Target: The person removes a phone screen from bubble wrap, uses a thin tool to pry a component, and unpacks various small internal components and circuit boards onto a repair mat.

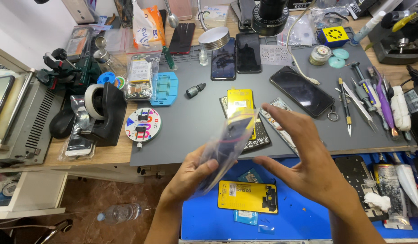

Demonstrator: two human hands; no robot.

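Plastic bag: a clear plastic bag (227, 144) with something dark inside is held up above the front edge of the desk (105, 156), over the grey mat (195, 122); the bag is blurred, so what it holds cannot be made out.
Left hand: the left hand (193, 174) has its grip clamped on the lower end of the plastic bag, thumb on the front, fingers behind it.
Right hand: the right hand (308, 162) is just beside the bag with its grip spread apart, fingers straight, holding nothing; whether a fingertip touches the bag cannot be told.
Hidden: the bag covers part of the yellow-backed phone (240, 106) lying on the mat; the right hand covers part of the opened phone frame (274, 115) beside it.
Blue tray: the blue tray (303, 221) below the desk edge holds a yellow battery (247, 196) and small blue packets; its lower part is cut off by the picture.
Tools: tweezers and knives (358, 97) lie at the mat's right side.
Left of mat: a tape dispenser (105, 110) stands on the desk, with a round parts dish (143, 125) just beside it.
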